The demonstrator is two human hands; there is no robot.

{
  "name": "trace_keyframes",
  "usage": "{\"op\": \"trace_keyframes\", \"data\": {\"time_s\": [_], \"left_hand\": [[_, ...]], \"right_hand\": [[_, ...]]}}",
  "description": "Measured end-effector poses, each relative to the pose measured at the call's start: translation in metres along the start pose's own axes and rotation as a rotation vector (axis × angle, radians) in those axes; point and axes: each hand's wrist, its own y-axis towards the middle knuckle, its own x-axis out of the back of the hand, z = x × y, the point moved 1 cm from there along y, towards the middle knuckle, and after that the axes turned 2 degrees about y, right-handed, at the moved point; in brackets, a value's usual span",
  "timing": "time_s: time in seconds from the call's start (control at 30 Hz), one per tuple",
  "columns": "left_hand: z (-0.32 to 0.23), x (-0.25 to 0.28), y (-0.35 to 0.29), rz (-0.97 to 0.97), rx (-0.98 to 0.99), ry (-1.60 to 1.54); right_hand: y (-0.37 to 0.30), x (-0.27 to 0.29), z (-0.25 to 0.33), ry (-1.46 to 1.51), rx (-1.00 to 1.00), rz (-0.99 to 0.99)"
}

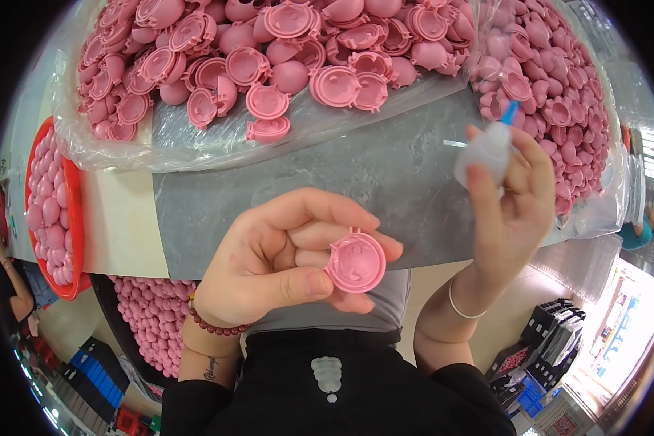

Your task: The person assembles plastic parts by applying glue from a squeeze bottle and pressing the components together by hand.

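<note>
Over the table's front edge, my left hand [283, 254] pinches a small round pink plastic shell [357, 263] between thumb and fingers. Its hollow side faces up and shows moulded lines and small hinge tabs on the rim. Further right and higher, my right hand [516, 182] grips a whitish translucent squeeze bottle [485, 154], blurred by motion. A thin pale tip [454, 144] sticks out on its left, and a blue piece [511, 112] shows at its upper side. The bottle and the shell are apart.
A heap of pink shells [267, 101] lies on clear plastic sheeting [189, 156] across the grey tabletop [305, 178]. Another bagged heap [559, 109] stands at right. Pink balls fill a red basin [73, 225] at left and a dark container [152, 320] below. Stacked crates [98, 374] stand on the floor.
</note>
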Motion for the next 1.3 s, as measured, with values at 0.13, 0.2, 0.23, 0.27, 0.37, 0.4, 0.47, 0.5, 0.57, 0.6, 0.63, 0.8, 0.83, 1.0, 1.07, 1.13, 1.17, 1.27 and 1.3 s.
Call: {"op": "trace_keyframes", "data": {"time_s": [0.13,0.2,0.23,0.27,0.37,0.4,0.47,0.5,0.57,0.6,0.63,0.8,0.83,1.0,1.07,1.13,1.17,1.27,1.3], "left_hand": [[0.001,0.008,-0.005,0.149,-0.013,-0.06],[0.005,0.012,-0.006,0.042,-0.072,0.024],[0.01,0.014,-0.005,0.08,-0.055,0.009],[0.01,0.017,-0.008,0.024,-0.156,0.074],[0.01,0.017,-0.004,-0.02,-0.274,0.124],[0.011,0.014,-0.003,-0.02,-0.284,0.12],[0.012,0.014,-0.002,-0.018,-0.273,0.118],[0.011,0.013,-0.001,-0.017,-0.265,0.122],[0.01,0.013,-0.001,-0.023,-0.261,0.119],[0.01,0.012,-0.002,-0.022,-0.251,0.117],[0.011,0.011,-0.003,-0.042,-0.257,0.125],[0.015,0.004,-0.001,-0.079,-0.284,0.283],[0.013,0.003,-0.005,-0.09,-0.273,0.345],[0.014,0.001,-0.005,-0.118,-0.251,0.303],[0.013,0.001,-0.005,-0.163,-0.205,0.315],[0.011,0.0,-0.003,-0.163,-0.195,0.294],[0.01,-0.001,-0.003,-0.158,-0.183,0.274],[0.008,0.0,-0.003,-0.13,-0.181,0.299],[0.008,0.0,-0.003,-0.132,-0.181,0.296]], "right_hand": [[0.001,-0.012,-0.002,0.029,0.074,0.149],[0.0,-0.018,-0.002,0.045,0.032,0.129],[0.0,-0.015,-0.004,0.112,-0.003,0.129],[0.0,-0.008,-0.002,0.09,-0.001,0.12],[-0.001,0.03,-0.001,-0.155,0.103,-0.268],[-0.003,0.051,-0.009,-0.264,0.026,-0.314],[-0.007,0.073,-0.028,-0.359,-0.049,-0.349],[-0.009,0.079,-0.037,-0.489,-0.086,-0.301],[-0.011,0.078,-0.048,-0.604,-0.121,-0.241],[-0.013,0.075,-0.052,-0.517,-0.16,-0.227],[-0.015,0.071,-0.054,-0.427,-0.199,-0.21],[-0.027,0.043,0.014,0.306,-0.334,0.176],[-0.027,0.032,0.017,0.333,-0.334,0.186],[-0.028,0.014,0.017,0.119,-0.211,0.431],[-0.026,0.015,0.015,0.014,-0.148,0.414],[-0.025,0.015,0.017,-0.095,-0.086,0.389],[-0.025,0.015,0.019,-0.137,-0.057,0.375],[-0.026,0.015,0.015,-0.193,0.002,0.368],[-0.026,0.015,0.013,-0.208,0.031,0.373]]}}
